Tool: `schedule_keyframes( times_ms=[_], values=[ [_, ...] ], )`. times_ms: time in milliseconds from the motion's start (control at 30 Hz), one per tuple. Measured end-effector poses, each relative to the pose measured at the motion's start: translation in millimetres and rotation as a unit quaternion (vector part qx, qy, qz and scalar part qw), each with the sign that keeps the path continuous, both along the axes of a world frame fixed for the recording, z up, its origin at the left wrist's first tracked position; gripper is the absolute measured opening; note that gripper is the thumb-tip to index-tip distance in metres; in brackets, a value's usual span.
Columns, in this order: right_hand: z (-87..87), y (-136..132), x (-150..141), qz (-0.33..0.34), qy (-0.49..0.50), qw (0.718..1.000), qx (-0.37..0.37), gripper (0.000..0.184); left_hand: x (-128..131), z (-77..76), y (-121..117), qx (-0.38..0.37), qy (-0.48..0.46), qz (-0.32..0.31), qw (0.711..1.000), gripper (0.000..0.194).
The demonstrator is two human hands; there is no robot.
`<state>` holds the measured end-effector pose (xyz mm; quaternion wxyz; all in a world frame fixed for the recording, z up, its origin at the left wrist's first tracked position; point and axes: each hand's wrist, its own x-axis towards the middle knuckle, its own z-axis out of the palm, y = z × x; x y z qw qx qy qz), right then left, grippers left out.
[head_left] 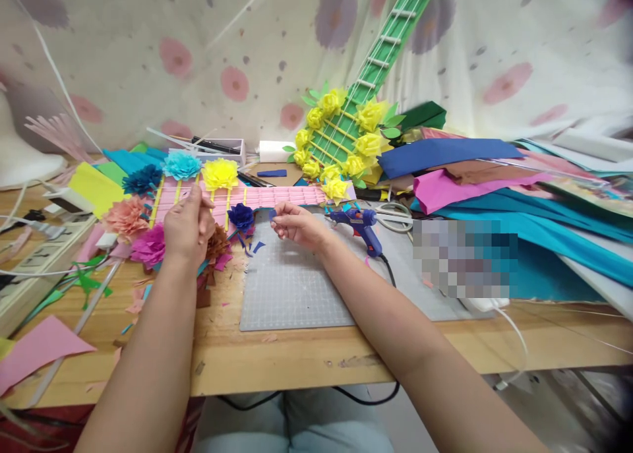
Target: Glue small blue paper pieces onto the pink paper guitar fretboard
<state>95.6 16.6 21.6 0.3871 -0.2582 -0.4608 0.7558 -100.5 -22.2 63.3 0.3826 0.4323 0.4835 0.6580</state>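
Note:
A pink paper guitar [291, 196] with yellow strips lies on the table, ringed by crepe paper flowers. My left hand [190, 222] is over its body, fingers curled closed; whatever they hold, if anything, is hidden. Close by are a yellow flower [220, 175], a light blue flower [182, 165] and a magenta flower [149, 246]. Above the grey cutting mat [297, 295], my right hand [299, 226] pinches a small dark blue piece of paper [272, 215] between thumb and finger. A dark blue flower [241, 217] sits at the guitar's near edge, left of that hand, with blue scraps below it.
Right of my right hand, a blue glue gun [363, 225] rests on the mat, its black cord running off the table's front. A green guitar [378, 70] with yellow flowers leans against the curtain. Folded paper [455, 155] is piled at right. A power strip [44, 262] lies at left.

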Motion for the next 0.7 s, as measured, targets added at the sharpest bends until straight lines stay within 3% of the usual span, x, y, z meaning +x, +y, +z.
schedule_keyframes(
  times_ms=[67,133,233,300,400,467,700],
  values=[
    [-2.9,0.6,-3.3,-0.041,-0.052,0.998,-0.02,0.024,0.7,-9.3,3.1,0.003,0.142,0.07,0.987,0.041],
    [-5.6,0.7,-7.3,-0.084,-0.1,0.991,-0.038,0.019,4.2,-17.3,5.6,-0.004,0.303,0.122,0.945,0.031],
    [-7.5,0.0,-11.1,-0.119,-0.126,0.984,-0.05,0.016,12.7,-23.8,5.3,0.032,0.484,0.143,0.863,0.021],
    [-7.5,-0.5,-12.1,-0.13,-0.129,0.982,-0.048,0.016,17.6,-25.6,2.9,0.052,0.556,0.122,0.821,0.036],
    [-7.5,-1.2,-13.2,-0.153,-0.135,0.978,-0.038,0.02,19.0,-27.4,-0.3,0.028,0.617,0.081,0.783,0.072],
    [-8.8,-1.3,-15.1,-0.166,-0.142,0.975,-0.031,0.022,15.8,-28.5,-0.6,0.009,0.635,0.075,0.769,0.085],
    [-18.3,-0.9,-28.6,-0.155,-0.178,0.971,-0.016,0.032,6.2,-31.4,2.7,-0.002,0.652,0.08,0.754,0.093]
  ],
)
